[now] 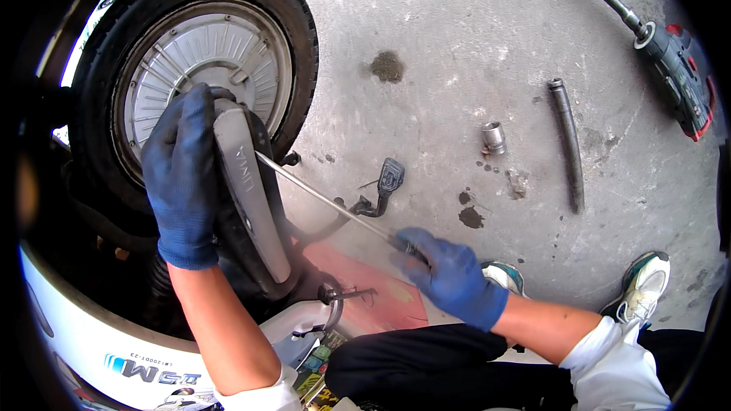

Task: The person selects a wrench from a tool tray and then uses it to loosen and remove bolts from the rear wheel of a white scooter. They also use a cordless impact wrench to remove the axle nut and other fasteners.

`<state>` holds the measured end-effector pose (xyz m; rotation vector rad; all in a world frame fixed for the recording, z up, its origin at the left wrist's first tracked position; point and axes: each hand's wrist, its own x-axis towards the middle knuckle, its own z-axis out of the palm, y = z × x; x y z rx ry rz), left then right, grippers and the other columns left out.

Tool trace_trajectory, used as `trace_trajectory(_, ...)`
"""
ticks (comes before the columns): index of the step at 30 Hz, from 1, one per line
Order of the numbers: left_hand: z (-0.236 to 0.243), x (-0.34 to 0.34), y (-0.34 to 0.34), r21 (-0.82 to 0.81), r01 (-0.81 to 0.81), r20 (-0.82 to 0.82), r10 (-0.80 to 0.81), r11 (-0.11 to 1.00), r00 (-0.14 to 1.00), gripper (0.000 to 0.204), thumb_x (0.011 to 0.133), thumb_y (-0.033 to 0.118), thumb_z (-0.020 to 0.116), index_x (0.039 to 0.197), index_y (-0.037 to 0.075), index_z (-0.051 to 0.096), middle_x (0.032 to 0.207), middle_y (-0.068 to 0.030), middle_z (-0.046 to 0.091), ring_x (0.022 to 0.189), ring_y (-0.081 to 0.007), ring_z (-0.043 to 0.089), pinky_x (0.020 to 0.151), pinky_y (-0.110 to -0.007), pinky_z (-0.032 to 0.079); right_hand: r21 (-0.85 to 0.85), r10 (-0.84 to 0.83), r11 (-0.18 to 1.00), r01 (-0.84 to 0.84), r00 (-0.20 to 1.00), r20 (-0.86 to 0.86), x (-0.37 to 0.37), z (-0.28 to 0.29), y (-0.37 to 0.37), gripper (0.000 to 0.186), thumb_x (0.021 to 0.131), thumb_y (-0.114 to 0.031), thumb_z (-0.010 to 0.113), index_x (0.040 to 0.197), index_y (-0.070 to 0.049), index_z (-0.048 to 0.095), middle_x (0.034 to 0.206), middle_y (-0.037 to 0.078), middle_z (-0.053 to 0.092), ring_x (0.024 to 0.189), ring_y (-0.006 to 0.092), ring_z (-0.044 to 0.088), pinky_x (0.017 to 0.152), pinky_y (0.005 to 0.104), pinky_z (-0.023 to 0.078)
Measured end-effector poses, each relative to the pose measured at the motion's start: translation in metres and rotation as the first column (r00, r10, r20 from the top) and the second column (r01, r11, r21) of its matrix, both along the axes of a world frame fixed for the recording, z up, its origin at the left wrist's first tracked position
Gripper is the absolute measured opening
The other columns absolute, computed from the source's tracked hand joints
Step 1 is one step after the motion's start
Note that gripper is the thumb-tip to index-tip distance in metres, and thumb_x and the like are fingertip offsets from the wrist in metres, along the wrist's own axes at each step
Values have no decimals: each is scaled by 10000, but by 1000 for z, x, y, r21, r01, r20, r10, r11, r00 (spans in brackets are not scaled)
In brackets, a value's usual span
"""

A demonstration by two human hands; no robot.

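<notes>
The cover (255,198) is lying in front of the wheel (202,53), its upper end overlapping it in view. The left hand (181,175) is bearing on the cover's left side; the undersides of its fingers are not showing, so whether they are grasping cannot be told. The right hand (455,278) is clenching its fingers around a long-shafted tool (327,202), whose tip is meeting the cover's right side. The step in hand is apparently working the tool there; the next move is probably calling for a steady cover and a well-seated tip. Farther right, a socket (493,138), a tube (568,148) and a power tool (674,72) are lying on the grey, dark-stained concrete floor (434,7). Shoes (646,285) are resting beyond the right hand. Little of the room is showing.
</notes>
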<state>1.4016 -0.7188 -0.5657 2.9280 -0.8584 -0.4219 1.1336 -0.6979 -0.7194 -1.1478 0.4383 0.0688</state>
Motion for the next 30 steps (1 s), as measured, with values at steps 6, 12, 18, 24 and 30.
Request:
trace_trajectory(6,-11,2,2,-15,25,13,-25,1000,1000,365,988,294,511,1096,-13,678,942,-146,694,861,-231,667,806,-325,502,58,110,992,-109,994,-11,-2,30,-54,248,929,-228,619,1062,-24,575,684,184,587,609,361,613,537,396,463)
trace_trajectory(12,-6,2,2,-48,54,34,-53,997,998,376,991,301,516,1073,-27,679,903,-123,688,801,-185,639,779,-310,498,-2,207,978,-207,978,-37,1,31,-77,224,939,-248,598,1043,-52,572,666,195,575,581,382,597,519,418,444)
trace_trajectory(18,-1,6,0,42,20,-45,-18,999,999,448,984,343,528,1190,-37,642,1025,-139,691,931,-187,650,858,-291,492,-223,250,946,-237,968,31,1,18,-88,235,916,-306,609,986,-89,555,628,143,602,619,343,628,520,446,477)
trace_trajectory(24,-4,4,-1,22,178,20,-179,984,984,401,992,307,521,1135,-44,654,998,-143,690,905,-192,652,848,-308,499,-303,228,931,-204,972,46,12,-47,-86,314,918,-404,584,1022,-108,563,667,140,608,669,332,638,595,442,473)
trace_trajectory(30,-9,11,7,21,285,62,-285,958,956,368,988,288,516,1061,-32,680,940,-135,687,853,-192,638,811,-312,490,-464,313,858,-219,940,135,39,-75,-129,338,933,-437,541,1060,-127,586,680,144,606,681,330,637,602,434,473)
